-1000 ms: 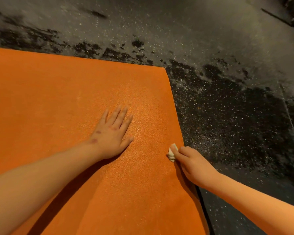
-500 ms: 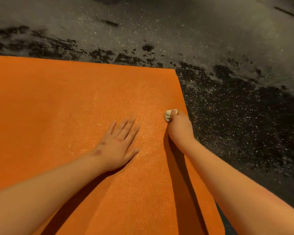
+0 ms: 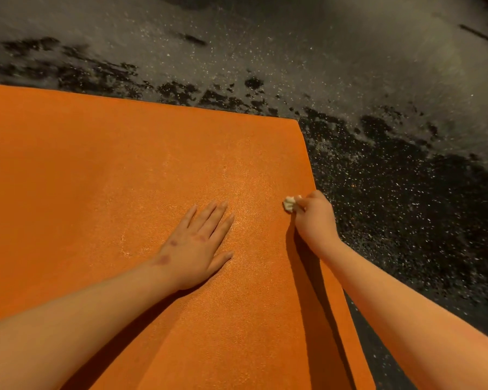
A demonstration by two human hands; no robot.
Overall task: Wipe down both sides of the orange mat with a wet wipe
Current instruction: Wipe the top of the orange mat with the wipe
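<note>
**A:** On the dark speckled floor (image 3: 406, 192), the orange mat (image 3: 124, 178) is spread flat. How is it judged to handle?

**B:** It is taken to be light, soft and floppy, with a grainy, grippy face. For turning, a hold at the far right corner would be advised.

**A:** And the wet wipe (image 3: 289, 204)?

**B:** It is bunched into a small wad and pinched by the curled fingers (image 3: 303, 203) of the right hand (image 3: 316, 220). It is pressed on the mat just inside the right edge and protrudes leftward past the fingertips.

**A:** The left hand (image 3: 197, 246)?

**B:** It is laid palm down on the mat, fingers straight. Nothing is held, and the wipe is near but not touched.
</note>
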